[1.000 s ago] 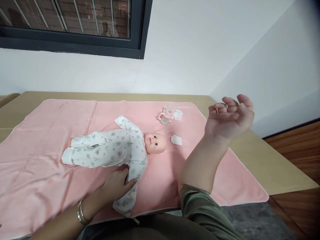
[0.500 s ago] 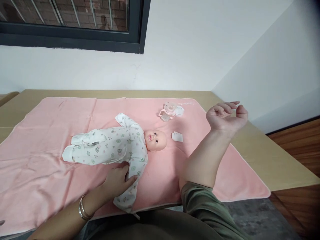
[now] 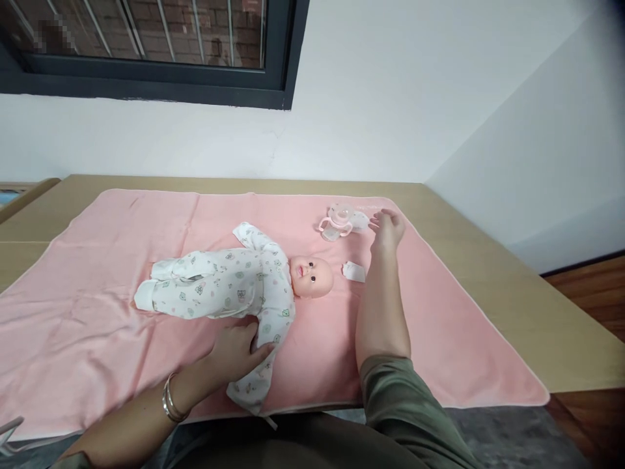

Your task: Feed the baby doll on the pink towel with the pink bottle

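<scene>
Left hand: the left hand [image 3: 233,352] lies flat on the near sleeve of the baby doll in a white printed sleepsuit [image 3: 229,286], thumb out over the cloth, fingers tucked under the doll's side and partly hidden; metal bangles [image 3: 170,398] ring the wrist.
Right hand: the right hand [image 3: 387,229] is stretched far forward, fingers loosely together and pointing at the clear pink-handled baby bottle [image 3: 336,223]; whether the fingertips touch it cannot be told.
Doll: on its back across the pink blanket [image 3: 97,326], head toward the right hand.
Small white cloth: a small folded white cloth [image 3: 354,271] lies just beside the right forearm.
Support: the tan wooden table [image 3: 498,286]; the blanket's near edge is cut off by the person's olive-green sleeve [image 3: 405,410].
</scene>
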`<act>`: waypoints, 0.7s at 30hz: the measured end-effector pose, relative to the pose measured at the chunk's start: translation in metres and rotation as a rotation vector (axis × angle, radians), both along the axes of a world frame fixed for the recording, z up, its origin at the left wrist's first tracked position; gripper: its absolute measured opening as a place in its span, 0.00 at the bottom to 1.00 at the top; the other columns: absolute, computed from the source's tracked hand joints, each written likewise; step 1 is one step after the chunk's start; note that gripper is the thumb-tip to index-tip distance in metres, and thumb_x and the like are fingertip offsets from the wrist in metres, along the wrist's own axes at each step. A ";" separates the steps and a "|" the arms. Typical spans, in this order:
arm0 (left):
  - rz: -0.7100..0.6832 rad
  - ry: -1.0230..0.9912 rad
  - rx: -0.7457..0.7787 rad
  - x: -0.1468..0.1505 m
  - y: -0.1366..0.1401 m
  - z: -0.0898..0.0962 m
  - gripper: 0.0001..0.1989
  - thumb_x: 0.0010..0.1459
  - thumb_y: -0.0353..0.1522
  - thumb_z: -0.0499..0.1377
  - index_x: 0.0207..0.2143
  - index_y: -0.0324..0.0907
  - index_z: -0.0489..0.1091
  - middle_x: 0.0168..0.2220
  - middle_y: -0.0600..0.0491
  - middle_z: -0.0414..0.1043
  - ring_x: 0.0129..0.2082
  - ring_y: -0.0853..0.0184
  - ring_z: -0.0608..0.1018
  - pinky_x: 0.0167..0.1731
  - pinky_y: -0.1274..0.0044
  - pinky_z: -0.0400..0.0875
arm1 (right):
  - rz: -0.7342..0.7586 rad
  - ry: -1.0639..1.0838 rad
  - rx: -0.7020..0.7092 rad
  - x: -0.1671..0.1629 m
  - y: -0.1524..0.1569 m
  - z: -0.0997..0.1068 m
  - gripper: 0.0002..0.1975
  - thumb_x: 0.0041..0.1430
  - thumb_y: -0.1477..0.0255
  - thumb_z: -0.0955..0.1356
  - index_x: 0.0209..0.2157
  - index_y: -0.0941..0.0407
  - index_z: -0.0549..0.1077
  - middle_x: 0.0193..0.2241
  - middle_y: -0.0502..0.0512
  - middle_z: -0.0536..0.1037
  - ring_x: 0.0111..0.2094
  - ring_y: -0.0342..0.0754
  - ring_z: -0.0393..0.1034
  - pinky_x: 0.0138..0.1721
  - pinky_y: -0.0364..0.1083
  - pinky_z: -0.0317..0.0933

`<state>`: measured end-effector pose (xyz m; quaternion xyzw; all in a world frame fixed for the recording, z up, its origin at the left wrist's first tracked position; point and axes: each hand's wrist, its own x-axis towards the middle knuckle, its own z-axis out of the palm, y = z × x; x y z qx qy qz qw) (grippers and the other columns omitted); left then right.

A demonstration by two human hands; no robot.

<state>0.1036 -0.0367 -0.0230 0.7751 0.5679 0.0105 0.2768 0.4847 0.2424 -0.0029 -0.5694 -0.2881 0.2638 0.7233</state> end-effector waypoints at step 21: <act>0.021 -0.042 0.008 0.003 -0.006 0.001 0.22 0.64 0.49 0.54 0.41 0.40 0.72 0.44 0.46 0.79 0.41 0.54 0.80 0.37 0.68 0.69 | 0.288 -0.280 0.000 -0.042 0.039 -0.057 0.37 0.38 0.60 0.79 0.49 0.55 0.67 0.45 0.57 0.74 0.46 0.51 0.70 0.50 0.54 0.67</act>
